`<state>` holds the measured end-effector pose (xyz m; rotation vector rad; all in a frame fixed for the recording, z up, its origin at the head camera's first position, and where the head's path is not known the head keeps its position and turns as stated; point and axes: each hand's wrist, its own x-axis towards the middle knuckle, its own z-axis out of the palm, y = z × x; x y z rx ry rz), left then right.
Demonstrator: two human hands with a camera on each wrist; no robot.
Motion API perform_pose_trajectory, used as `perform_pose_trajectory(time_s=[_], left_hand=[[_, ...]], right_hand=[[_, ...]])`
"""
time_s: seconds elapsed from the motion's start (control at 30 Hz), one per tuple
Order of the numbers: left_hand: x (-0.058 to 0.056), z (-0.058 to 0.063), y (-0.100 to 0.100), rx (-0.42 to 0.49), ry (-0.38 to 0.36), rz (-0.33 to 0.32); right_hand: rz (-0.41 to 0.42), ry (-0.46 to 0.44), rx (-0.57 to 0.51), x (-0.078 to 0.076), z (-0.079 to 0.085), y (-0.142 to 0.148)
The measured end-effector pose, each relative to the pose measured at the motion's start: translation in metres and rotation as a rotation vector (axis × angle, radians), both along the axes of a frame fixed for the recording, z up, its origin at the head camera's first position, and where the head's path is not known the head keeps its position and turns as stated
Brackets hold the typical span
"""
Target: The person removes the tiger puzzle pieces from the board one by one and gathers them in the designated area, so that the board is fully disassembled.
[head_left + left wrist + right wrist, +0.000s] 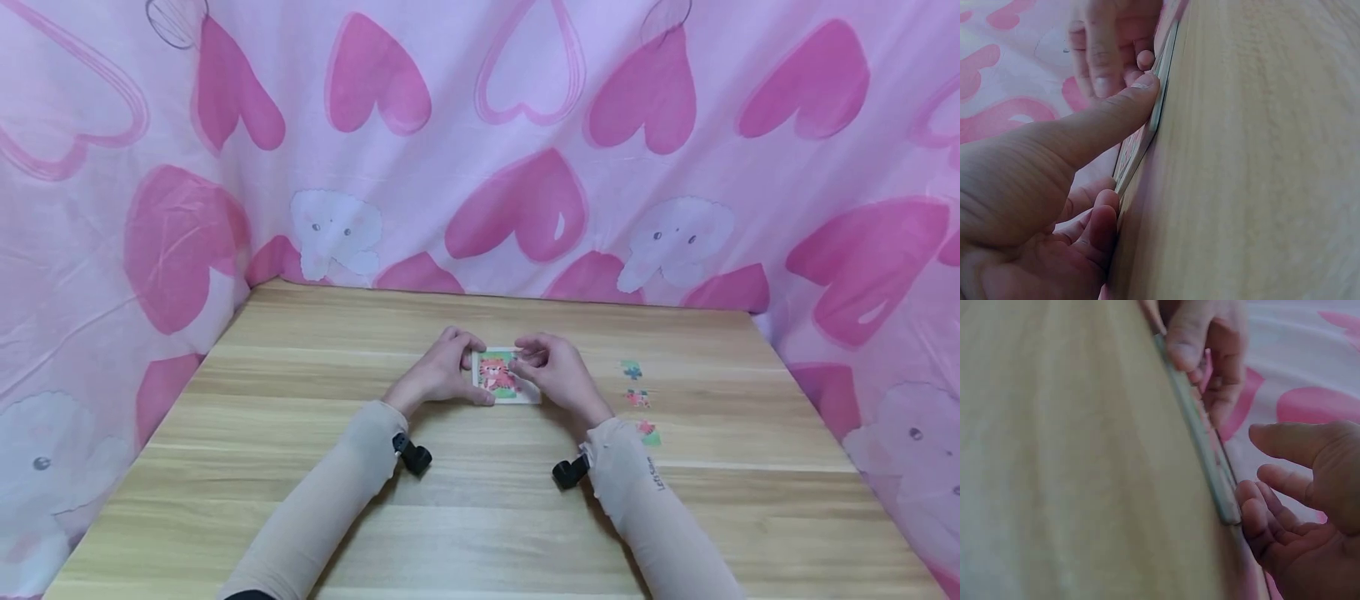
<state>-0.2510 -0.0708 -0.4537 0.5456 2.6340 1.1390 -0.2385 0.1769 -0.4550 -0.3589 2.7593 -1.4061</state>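
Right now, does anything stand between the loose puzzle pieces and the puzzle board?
Yes. In the head view, the person's right grip and sleeve lie between the loose puzzle pieces and the puzzle board; nothing else visible does.

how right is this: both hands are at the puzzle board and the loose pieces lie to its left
The side is wrong: the head view shows the loose pieces to the right of the puzzle board. The left hand and right hand are both at it.

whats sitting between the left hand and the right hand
In the head view, the puzzle board, showing a red cartoon animal, lies between the left hand and the right hand.
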Motion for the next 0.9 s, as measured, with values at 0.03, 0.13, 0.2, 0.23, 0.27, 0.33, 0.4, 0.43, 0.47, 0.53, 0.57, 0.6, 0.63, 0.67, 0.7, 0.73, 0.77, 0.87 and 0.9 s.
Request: perform_pose_trajectory(time_s=[0.03, 0.13, 0.2, 0.23, 0.27, 0.33, 0.4, 0.43, 0.47, 0.53, 0.57, 0.6, 0.63, 0.67, 0.7, 0.73, 0.77, 0.87, 0.9], left_hand=[[0.000, 0.000, 0.001, 0.000, 0.002, 0.000], [-0.001, 0.002, 0.002, 0.001, 0.010, -0.002], [-0.001, 0.003, 0.003, 0.003, 0.013, -0.008], [-0.001, 0.003, 0.003, 0.005, 0.015, -0.013], [-0.001, 0.003, 0.003, 0.010, 0.017, -0.016], [-0.001, 0.003, 0.002, 0.019, 0.024, -0.020], [-0.002, 0.002, 0.002, 0.025, 0.042, -0.020], [-0.002, 0.001, 0.002, 0.027, 0.053, -0.021], [-0.002, 0.000, 0.003, 0.028, 0.068, -0.020], [-0.003, -0.002, 0.004, 0.026, 0.098, -0.015], [-0.003, -0.003, 0.004, 0.025, 0.111, -0.010], [-0.003, -0.004, 0.005, 0.024, 0.120, -0.004], [-0.003, -0.005, 0.005, 0.023, 0.125, 0.004], [-0.002, -0.006, 0.006, 0.024, 0.129, 0.013], [-0.002, -0.006, 0.007, 0.025, 0.128, 0.022], [-0.002, -0.006, 0.007, 0.026, 0.127, 0.031], [-0.001, -0.006, 0.007, 0.027, 0.124, 0.038], [0.000, -0.005, 0.008, 0.030, 0.120, 0.051], [0.000, -0.005, 0.008, 0.031, 0.118, 0.052]], right_hand=[[-0.006, -0.002, 0.012, 0.000, -0.001, 0.000], [-0.020, -0.011, 0.038, 0.000, -0.005, 0.003], [-0.032, -0.012, 0.049, 0.001, -0.007, 0.003], [-0.037, -0.015, 0.055, 0.001, -0.007, 0.003], [-0.042, -0.016, 0.060, 0.001, -0.008, 0.003], [-0.051, -0.017, 0.070, 0.002, -0.009, 0.002], [-0.055, -0.013, 0.083, 0.002, -0.010, 0.001], [-0.057, -0.012, 0.087, 0.003, -0.010, 0.001], [-0.058, -0.010, 0.089, 0.003, -0.010, 0.000], [-0.060, -0.009, 0.096, 0.003, -0.010, -0.001], [-0.061, -0.011, 0.097, 0.003, -0.010, -0.001], [-0.062, -0.014, 0.098, 0.003, -0.010, -0.002], [-0.061, -0.019, 0.102, 0.003, -0.010, -0.003], [-0.060, -0.022, 0.106, 0.003, -0.010, -0.004], [-0.058, -0.027, 0.113, 0.003, -0.010, -0.004], [-0.056, -0.030, 0.118, 0.003, -0.010, -0.005], [-0.054, -0.032, 0.124, 0.003, -0.009, -0.006], [-0.052, -0.042, 0.142, 0.003, -0.009, -0.007], [-0.053, -0.045, 0.146, 0.003, -0.009, -0.007]])
